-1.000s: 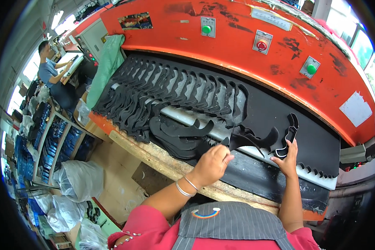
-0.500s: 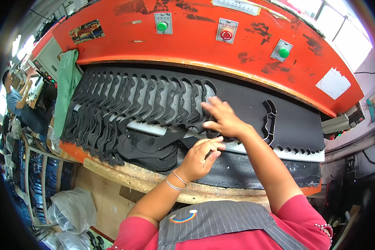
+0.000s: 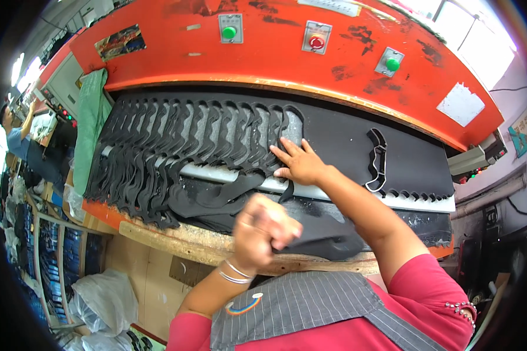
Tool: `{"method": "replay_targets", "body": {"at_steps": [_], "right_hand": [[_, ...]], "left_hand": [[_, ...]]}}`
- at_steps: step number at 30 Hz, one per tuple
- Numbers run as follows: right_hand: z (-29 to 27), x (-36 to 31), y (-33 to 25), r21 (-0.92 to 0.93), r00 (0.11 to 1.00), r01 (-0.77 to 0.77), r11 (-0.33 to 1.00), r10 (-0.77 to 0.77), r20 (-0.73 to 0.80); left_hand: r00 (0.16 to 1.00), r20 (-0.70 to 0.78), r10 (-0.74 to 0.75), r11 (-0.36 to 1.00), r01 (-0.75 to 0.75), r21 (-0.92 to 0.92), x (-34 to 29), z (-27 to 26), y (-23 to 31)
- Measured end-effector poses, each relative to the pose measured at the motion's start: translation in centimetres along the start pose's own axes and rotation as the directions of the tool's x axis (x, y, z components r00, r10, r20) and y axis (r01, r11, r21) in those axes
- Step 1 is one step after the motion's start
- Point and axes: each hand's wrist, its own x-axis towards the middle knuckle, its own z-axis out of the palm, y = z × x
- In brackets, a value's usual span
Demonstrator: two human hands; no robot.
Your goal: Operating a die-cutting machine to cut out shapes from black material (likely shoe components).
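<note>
Head view: right hand point(image 3: 299, 164) splayed over the cut black sheet point(image 3: 336, 140), left hand point(image 3: 262, 229) curled and blurred, its hold unclear.

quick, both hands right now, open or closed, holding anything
Left hand: curled closed, blurred; any hold cannot be told.
Right hand: open, spread over the black sheet.

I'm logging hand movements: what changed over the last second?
The right hand came off the wavy metal die and moved left onto the cut black sheet. The blurred left hand drew toward the body, perhaps gripping a flat black piece. The orange panel stayed put.
</note>
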Motion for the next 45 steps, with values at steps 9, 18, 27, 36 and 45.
{"method": "replay_targets", "body": {"at_steps": [9, 18, 27, 36, 45], "right_hand": [[-0.3, -15.0, 4.1, 0.206, 0.553, -0.677, 0.706, 0.673, -0.490], [-0.5, -15.8, 7.9, 0.644, 0.540, -0.507, 0.573, 0.793, -0.281], [-1.0, -4.2, 3.1, 0.390, 0.751, -0.284, 0.876, 0.456, -0.477], [1.1, -3.3, 5.8, 0.347, 0.861, -0.173, 0.922, 0.312, -0.401], [2.0, -3.0, 7.2, 0.329, 0.890, -0.114, 0.937, 0.244, -0.386]], "left_hand": [[0.686, -0.697, 0.208, 0.684, 0.408, 0.605, 0.2, -19.9, 6.1], [0.993, 0.032, 0.112, 0.121, -0.045, 0.992, 9.3, -7.7, -4.1], [0.986, 0.169, 0.009, -0.071, -0.168, 0.983, 9.4, -10.9, -11.0], [0.996, 0.087, 0.002, 0.001, -0.087, 0.996, 10.4, -11.7, -10.8], [0.995, 0.097, 0.007, -0.074, -0.096, 0.993, 10.7, -11.7, -11.5]]}}
